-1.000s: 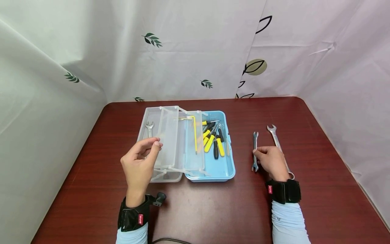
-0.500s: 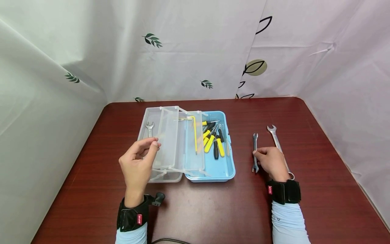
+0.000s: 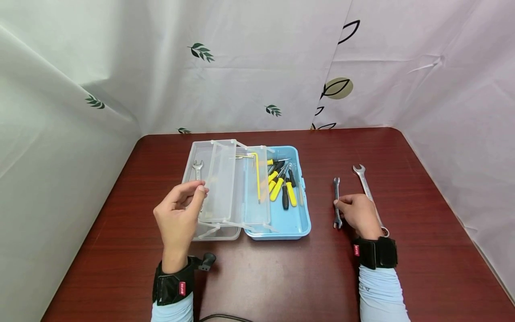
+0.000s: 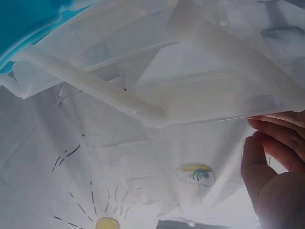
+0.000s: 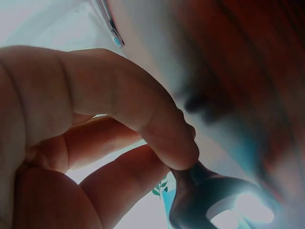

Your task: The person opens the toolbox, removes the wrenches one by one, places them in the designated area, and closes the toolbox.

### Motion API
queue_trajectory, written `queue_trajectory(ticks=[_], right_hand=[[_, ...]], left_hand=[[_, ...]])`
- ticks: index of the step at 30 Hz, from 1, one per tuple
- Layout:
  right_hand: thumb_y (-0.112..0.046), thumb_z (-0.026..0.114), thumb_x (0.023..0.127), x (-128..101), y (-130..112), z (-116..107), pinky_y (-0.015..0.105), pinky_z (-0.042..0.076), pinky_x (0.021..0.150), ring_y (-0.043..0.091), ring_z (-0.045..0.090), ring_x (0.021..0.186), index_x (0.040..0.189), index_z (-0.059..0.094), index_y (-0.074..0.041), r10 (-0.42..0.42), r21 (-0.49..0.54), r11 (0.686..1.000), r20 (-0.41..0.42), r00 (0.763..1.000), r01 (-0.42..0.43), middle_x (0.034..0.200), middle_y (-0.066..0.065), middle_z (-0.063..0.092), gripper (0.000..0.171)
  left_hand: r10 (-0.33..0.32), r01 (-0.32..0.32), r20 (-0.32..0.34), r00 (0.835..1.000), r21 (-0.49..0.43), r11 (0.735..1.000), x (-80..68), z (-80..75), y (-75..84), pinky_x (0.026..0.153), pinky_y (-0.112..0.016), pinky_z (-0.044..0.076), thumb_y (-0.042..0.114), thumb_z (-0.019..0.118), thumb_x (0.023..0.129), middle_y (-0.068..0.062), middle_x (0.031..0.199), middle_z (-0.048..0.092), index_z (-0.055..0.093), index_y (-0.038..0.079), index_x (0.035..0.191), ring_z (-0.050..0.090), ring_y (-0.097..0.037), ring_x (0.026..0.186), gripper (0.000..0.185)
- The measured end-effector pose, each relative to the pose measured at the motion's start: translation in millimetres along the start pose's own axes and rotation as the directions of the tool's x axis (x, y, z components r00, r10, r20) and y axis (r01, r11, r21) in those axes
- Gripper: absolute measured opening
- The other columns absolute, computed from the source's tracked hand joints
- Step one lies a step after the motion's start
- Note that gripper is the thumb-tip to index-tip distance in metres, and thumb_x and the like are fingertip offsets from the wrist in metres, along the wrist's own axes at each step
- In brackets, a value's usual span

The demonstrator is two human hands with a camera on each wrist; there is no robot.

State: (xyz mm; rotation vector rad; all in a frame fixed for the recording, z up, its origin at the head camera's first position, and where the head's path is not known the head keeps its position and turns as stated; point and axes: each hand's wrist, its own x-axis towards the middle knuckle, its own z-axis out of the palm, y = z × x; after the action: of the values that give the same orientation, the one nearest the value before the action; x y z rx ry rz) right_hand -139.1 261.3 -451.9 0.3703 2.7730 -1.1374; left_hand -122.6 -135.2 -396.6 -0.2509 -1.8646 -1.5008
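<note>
Left hand pinches clear plastic tray edge; right hand fingers curled, pinching small steel wrench flat on glossy table.

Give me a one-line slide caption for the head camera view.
Left hand grips the clear tray of a blue toolbox; right hand pinches a small wrench.

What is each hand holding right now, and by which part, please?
The right hand pinches the small wrench near the middle of its shaft. The left hand pinches the clear tray at its near edge.
</note>
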Motion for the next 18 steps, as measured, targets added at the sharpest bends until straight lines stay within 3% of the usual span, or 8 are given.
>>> queue_trajectory(ticks=[11,18], right_hand=[[-0.021,0.065,0.103,0.5,0.2,-1.1,0.032,0.047,0.056,0.022,0.067,0.076,0.114,0.075,0.005,0.025,-0.009,1.0,0.019,1.0,-0.025,0.085,0.01,0.074,0.03],[-0.023,0.067,0.101,0.1,-1.3,-2.1,0.032,0.046,0.054,0.02,0.065,0.072,0.107,0.077,0.003,0.034,-0.035,0.999,0.008,0.999,-0.033,0.08,0.009,0.072,0.029]], left_hand=[[-0.044,0.046,-0.033,0.998,0.05,0.998,2.6,-4.1,1.4,0.07,-0.017,0.057,-0.007,0.073,0.09,-0.019,0.09,0.076,0.079,-0.003,0.099,0.073,-0.007,0.073,0.012],[-0.05,0.056,-0.044,0.998,0.142,0.988,3.9,-6.6,1.8,0.072,-0.014,0.056,0.001,0.076,0.091,-0.015,0.089,0.077,0.08,0.002,0.101,0.071,-0.002,0.075,0.011]])
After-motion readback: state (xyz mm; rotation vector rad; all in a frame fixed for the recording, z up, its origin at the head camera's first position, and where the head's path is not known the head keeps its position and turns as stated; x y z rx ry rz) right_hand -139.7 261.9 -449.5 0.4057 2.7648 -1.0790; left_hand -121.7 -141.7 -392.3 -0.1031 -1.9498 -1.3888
